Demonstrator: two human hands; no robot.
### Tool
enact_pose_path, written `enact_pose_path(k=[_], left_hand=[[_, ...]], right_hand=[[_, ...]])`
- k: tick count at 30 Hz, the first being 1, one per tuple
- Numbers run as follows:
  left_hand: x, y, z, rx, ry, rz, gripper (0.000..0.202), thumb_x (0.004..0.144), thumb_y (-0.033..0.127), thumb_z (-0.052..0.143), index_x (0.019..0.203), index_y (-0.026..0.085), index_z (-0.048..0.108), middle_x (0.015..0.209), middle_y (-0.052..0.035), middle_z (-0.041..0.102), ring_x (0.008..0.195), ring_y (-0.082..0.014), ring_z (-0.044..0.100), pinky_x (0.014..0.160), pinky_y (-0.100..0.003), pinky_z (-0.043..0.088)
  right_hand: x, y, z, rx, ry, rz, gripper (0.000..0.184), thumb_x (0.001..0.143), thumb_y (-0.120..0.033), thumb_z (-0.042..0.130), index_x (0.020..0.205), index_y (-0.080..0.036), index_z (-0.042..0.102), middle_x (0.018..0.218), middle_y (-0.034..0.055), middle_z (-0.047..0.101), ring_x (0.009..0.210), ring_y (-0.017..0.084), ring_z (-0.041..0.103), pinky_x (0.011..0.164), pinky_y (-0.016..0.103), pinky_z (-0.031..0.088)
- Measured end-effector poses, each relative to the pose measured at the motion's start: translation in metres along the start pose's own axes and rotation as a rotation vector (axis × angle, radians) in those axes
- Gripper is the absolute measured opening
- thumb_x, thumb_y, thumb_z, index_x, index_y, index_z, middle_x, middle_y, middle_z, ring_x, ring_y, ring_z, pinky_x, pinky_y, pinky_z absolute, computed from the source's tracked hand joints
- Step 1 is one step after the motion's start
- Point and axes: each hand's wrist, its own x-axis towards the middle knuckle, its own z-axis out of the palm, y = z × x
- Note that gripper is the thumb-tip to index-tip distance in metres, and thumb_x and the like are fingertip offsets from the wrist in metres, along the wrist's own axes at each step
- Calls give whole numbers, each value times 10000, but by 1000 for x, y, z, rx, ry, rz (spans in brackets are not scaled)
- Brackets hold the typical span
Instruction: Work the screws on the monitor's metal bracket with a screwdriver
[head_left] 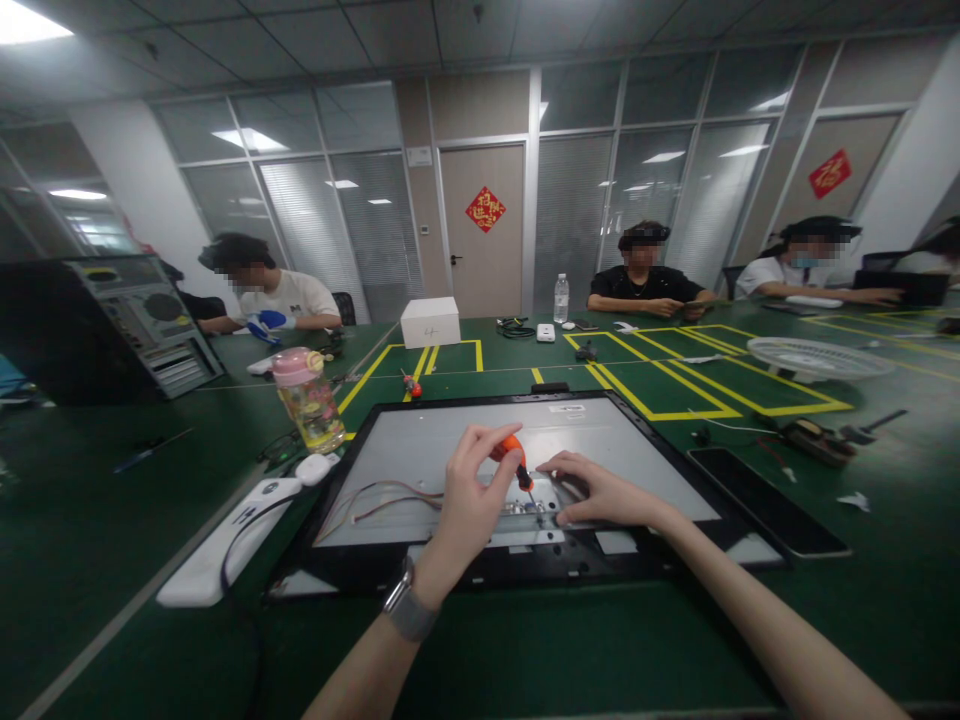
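My left hand (480, 490), with a watch on its wrist, is closed around the orange and black handle of a screwdriver (511, 450). The tool leans, and its shaft points down at a small circuit board (525, 508) near the front of a flat display panel (420, 425). The panel lies on the table, its grey metal back facing up inside a black frame. My right hand (607, 492) rests by the board's right end, fingers apart and curved over the metal. Thin wires (382, 490) run left from the board, partly behind my left hand. The screwdriver's tip is too small to make out clearly.
Left of the panel are a white power strip (225, 545) and a pink-lidded bottle (306, 395). A black slab (765, 500) lies to its right. Behind it stands a white box (430, 323). A computer case (127, 325) is at far left. Several people sit across the table.
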Motion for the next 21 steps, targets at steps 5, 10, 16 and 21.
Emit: enact_pose_path(k=[5,10,16,21], left_hand=[[1,0,0,4,-11,-6,289,943,203,458,1180,225,621,997,-48,606,909,-168,584,823,-305,465],[2,0,0,-4,17,-14,231,890,217,563,1103,205,653,884,-24,579,810,-150,585,757,-274,478],[1,1,-1,-19,13,-19,262,945,201,447,1114,208,647,1034,-60,623,970,-184,584,849,-316,468],[1,0,0,-29,34,-11,202,900,223,549,1064,201,665,886,-31,590,806,-153,589,748,-278,485]], right_hand=[[0,0,0,-2,2,16,694,673,-494,759,1286,-246,548,1251,90,505,1161,301,482,1018,443,383],[1,1,0,4,-1,14,698,676,-492,751,1292,-241,544,1251,90,510,1159,302,485,1020,439,381],[0,-2,-1,-3,-8,39,707,676,-467,760,1304,-233,534,1282,97,494,1198,308,458,1040,435,361],[0,-3,-1,-1,-10,48,701,674,-480,755,1296,-241,537,1278,93,497,1190,312,466,1026,442,379]])
